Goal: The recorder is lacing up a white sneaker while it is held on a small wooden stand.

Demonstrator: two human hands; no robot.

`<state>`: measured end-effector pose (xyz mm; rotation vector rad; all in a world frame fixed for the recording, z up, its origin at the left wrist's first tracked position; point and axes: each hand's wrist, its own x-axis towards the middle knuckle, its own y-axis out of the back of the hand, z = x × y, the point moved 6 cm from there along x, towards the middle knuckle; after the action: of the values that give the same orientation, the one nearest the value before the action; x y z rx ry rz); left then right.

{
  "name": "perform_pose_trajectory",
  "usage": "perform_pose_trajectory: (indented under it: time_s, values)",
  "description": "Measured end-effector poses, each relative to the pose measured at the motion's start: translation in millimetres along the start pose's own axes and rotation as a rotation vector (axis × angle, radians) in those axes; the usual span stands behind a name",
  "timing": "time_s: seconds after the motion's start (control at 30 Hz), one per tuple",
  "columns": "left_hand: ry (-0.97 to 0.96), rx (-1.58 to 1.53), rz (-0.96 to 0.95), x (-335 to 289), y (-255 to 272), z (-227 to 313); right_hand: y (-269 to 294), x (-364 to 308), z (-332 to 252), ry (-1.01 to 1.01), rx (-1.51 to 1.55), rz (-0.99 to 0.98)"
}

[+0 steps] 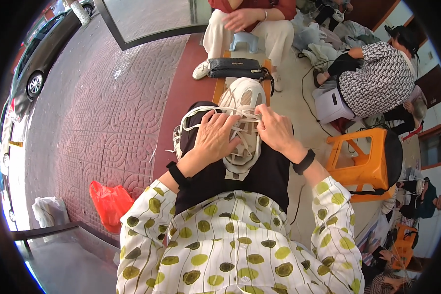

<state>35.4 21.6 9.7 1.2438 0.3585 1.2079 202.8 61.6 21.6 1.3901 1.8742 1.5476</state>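
A beige and white sneaker [247,95] lies on my lap over dark trousers, its toe pointing away from me. A pale shoelace [201,109] crosses its upper and hangs in a long loop to the left. My left hand [214,134] bends over the left side of the lacing, fingertips on the lace and thumb near the shoe's opening. At the right edge of the lacing, my right hand [278,130] pinches the shoelace between thumb and fingers. Both wrists carry black bands. Part of the lace under the left fingers is hidden.
Ahead, a black bag [235,67] rests on a wooden bench in front of a seated person. An orange stool [360,159] stands to the right, near other seated people. A red plastic bag [110,203] lies on the paving at left; beyond is a parked car [46,63].
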Motion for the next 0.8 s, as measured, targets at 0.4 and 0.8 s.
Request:
perform_pose_trajectory:
  time_s: [0.4,0.8]
  values:
    - [-0.028,0.016,-0.022,9,-1,-1,70,-45,109,-0.430,0.306,0.121]
    - [-0.077,-0.063,-0.057,-29,34,71,84,-106,137,-0.559,-0.039,-0.004]
